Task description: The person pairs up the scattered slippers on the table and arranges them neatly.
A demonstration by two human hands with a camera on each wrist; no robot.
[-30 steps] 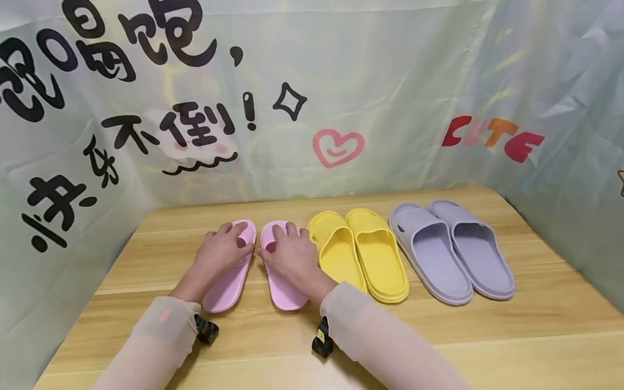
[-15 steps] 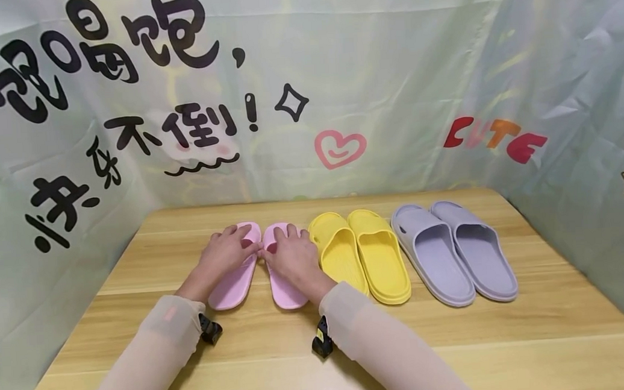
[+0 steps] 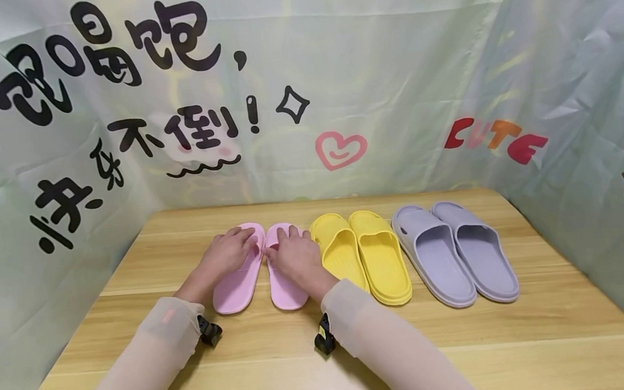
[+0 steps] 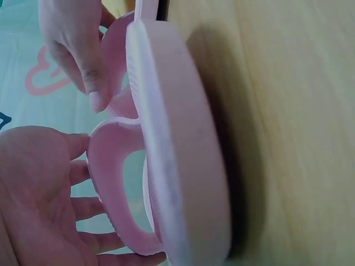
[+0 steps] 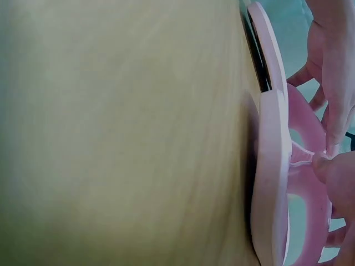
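Two pink slippers lie side by side on the table, toes toward the back. My left hand lies over the strap of the left pink slipper. In the left wrist view its fingers stretch outspread along the pink strap, thumb at the inner edge. Over the right pink slipper is my right hand, fingers spread across the front, thumb pointing at the inner side. In the right wrist view the two thumbs come close together where the straps meet. Both hands partly hide the straps.
A pair of yellow slippers stands just right of my right hand. Farther right is a pair of greyish-lilac slippers. The wooden table ends at a printed cloth backdrop, which also hangs on both sides.
My left hand has slid the left pink slipper to the right, so the gap between the pink fronts has narrowed. The right hand has stayed nearly in place; the head view has shifted slightly.
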